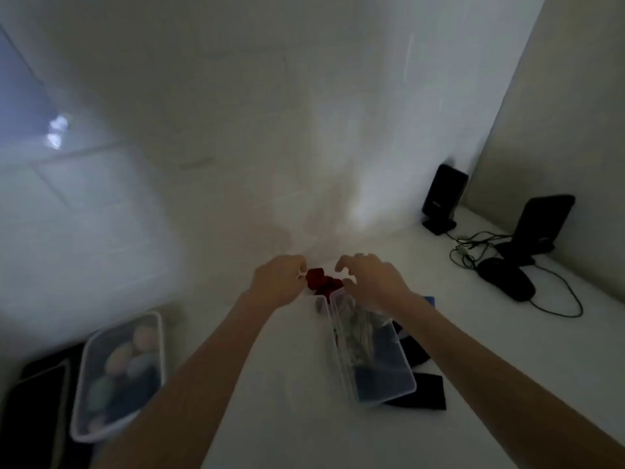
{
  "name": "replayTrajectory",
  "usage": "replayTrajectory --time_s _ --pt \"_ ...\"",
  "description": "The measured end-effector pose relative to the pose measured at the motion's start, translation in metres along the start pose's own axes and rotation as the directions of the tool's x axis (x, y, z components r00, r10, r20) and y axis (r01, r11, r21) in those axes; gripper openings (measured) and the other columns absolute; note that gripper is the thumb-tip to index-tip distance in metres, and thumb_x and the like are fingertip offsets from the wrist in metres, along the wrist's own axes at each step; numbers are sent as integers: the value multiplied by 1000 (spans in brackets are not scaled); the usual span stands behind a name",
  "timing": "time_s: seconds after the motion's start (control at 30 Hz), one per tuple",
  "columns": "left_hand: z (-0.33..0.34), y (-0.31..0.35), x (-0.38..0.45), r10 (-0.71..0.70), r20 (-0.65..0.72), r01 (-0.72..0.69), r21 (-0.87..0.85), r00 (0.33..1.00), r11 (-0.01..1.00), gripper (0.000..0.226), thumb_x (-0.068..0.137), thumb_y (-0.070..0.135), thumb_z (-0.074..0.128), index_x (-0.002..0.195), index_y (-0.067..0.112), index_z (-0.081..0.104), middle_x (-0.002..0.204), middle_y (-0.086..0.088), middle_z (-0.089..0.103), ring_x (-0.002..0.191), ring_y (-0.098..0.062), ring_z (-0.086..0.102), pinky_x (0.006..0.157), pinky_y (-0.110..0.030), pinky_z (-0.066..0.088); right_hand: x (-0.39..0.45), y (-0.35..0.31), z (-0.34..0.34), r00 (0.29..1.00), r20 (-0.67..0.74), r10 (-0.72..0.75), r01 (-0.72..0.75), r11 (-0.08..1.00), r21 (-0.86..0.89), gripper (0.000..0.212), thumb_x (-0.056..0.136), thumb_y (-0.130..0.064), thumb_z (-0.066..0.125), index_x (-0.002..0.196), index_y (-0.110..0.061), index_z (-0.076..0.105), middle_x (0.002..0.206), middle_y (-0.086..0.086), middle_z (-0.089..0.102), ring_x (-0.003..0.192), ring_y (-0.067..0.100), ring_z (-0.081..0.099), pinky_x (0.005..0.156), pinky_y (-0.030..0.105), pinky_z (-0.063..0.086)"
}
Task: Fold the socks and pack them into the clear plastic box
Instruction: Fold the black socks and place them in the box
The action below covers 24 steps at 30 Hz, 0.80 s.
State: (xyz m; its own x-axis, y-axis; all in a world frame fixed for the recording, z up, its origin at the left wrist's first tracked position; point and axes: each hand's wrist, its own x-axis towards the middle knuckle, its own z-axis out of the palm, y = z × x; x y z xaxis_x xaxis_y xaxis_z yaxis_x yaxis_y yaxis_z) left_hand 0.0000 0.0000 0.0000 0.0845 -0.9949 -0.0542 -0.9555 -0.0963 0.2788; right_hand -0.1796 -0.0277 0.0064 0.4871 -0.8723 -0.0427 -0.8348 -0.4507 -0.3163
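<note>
Table point(297, 418): white surface, dimly lit, set against a pale wall; carried everything listed below

Clear plastic box point(402, 374): long, transparent, lay to the right of centre with its near end toward the viewer; held grey and dark folded socks, individual pieces too blurred to count

Second clear box point(84, 401): at the near left edge of the table, held rounded pale and bluish bundles, blurred; a dark flat object point(30, 411) lay beside it at the left, kind not clear

Dark socks point(426, 390): loose black pieces lay flat on the table under and just right of the clear plastic box; a small blue piece point(429, 300) showed beyond the right forearm

Two black speakers point(443, 198): stood upright in the far right corner, well apart from the box, with a black oval object point(507, 282) and tangled cables point(473, 248) near them

Left hand point(277, 282): reached forward, fingers curled, at the left edge of the red sock; a real pinch could not be confirmed

Right hand point(372, 279): hovered over the far end of the clear plastic box, fingers spread and bent like a claw, gripping nothing visible

Red sock point(321, 282): bunched, dark red, sat between the two hands at the far end of the clear plastic box, touching its rim
</note>
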Motion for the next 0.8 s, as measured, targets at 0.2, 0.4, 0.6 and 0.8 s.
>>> replayTrajectory --time_s 0.2,0.4,0.6,0.8 --pt "59 -19 6 26 -72 -38 -172 997 984 22 92 32 45 89 15 59 91 -6 63 87 -27 59 70 -31 43 -6 25 46 997 -74 -23 20 999 -41 25 89 -24 45 111 -26 57 112 3 59 107 25 51 85 40 39" --pt "69 -36 -16 43 -118 -102 -564 992 819 23 80 36 62 82 15 69 86 -9 71 77 -24 67 84 -39 52 -25 40 59 900 -436 -23 208 900 383 23 87 -6 49 97 -15 67 99 2 69 90 13 61 75 7 41" --pt "84 -57 -64 -105 -201 -52 -648 974 760 20 79 -3 55 90 9 67 91 -19 69 77 -27 63 86 -42 53 -96 54 71 761 -516 393 215 597 773 31 84 2 39 83 -16 64 86 5 69 78 10 66 69 20 50" --pt "97 -67 -122 -255 -350 -20 -621 901 783 22 80 9 50 94 13 66 100 -18 69 89 -34 64 83 -40 51 -151 50 115 884 -375 278 -55 860 508 21 87 -11 54 104 -16 64 103 -2 66 93 11 58 80 20 41"
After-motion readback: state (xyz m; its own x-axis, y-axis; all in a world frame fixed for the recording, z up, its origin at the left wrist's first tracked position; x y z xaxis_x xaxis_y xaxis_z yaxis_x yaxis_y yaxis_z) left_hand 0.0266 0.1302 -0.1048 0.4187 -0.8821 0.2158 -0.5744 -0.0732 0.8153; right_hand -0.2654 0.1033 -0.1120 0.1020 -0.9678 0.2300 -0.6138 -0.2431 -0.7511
